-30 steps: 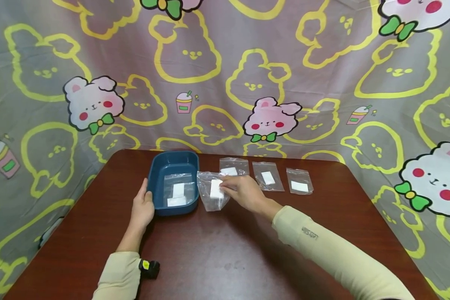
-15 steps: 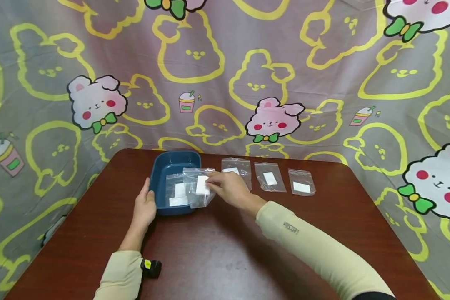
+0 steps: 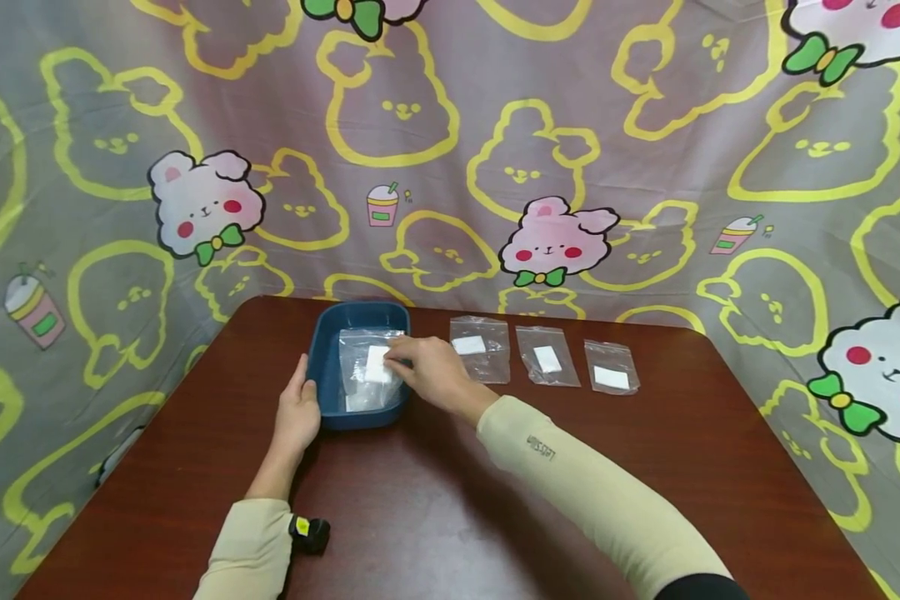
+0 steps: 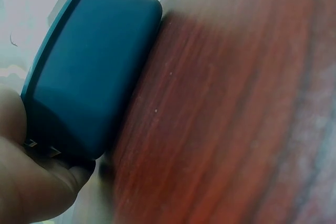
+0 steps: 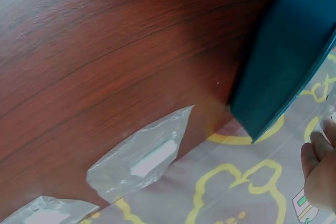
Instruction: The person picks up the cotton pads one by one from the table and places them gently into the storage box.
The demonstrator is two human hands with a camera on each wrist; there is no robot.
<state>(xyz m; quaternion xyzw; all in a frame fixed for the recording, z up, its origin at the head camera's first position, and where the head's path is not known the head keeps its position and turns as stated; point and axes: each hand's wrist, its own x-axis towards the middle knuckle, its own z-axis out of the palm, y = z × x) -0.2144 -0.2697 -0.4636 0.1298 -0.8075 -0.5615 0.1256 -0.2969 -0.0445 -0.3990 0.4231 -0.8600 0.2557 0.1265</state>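
My right hand (image 3: 437,372) pinches the edge of a clear zip bag (image 3: 354,350) with a white rectangular piece (image 3: 377,365) inside. That bag hangs over a dark blue rectangular tray (image 3: 326,367). Within the tray, another bagged white piece (image 3: 360,403) shows partly beneath the held bag; the rest of what lies there is hidden. On the tray's left side, my left hand (image 3: 297,417) grips the wall and rim. From the left wrist, the hand (image 4: 39,182) appears against the tray's outer wall (image 4: 94,66). The right wrist view shows my right fingers (image 5: 320,145) near the right edge.
Right of the tray, three zip bags with white pieces lie in a row: one nearest the tray (image 3: 487,367), a middle one (image 3: 547,358) and a far right one (image 3: 611,367). A patterned curtain (image 3: 450,167) stands behind the brown table (image 3: 420,517).
My right hand has carried the zip bag left, from beside the tray to above its inside, where it covers the bags lying there. My left hand stays on the tray.
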